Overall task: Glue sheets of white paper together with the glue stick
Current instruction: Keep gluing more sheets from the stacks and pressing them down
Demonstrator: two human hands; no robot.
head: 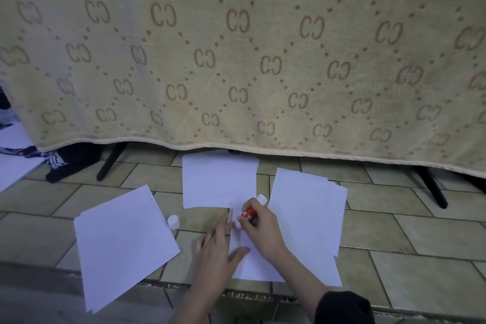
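Note:
My right hand [260, 229] grips a red glue stick [249, 214] with a white end, its tip down on the top left corner of a white sheet [256, 263] lying on the tiled floor. My left hand [215, 247] rests flat with straight fingers on that sheet's left edge. The glue stick's white cap [173, 221] stands on the floor to the left. A stack of white sheets [123, 242] lies at the left. Another stack [307, 208] lies at the right. One more white sheet [218, 179] lies farther back in the middle.
A beige patterned blanket [236, 60] hangs over a low frame across the back, with black legs [110, 160] showing beneath. Dark cloth [71, 163] and more paper [13, 163] lie at the far left. A step edge [236, 294] runs along the front.

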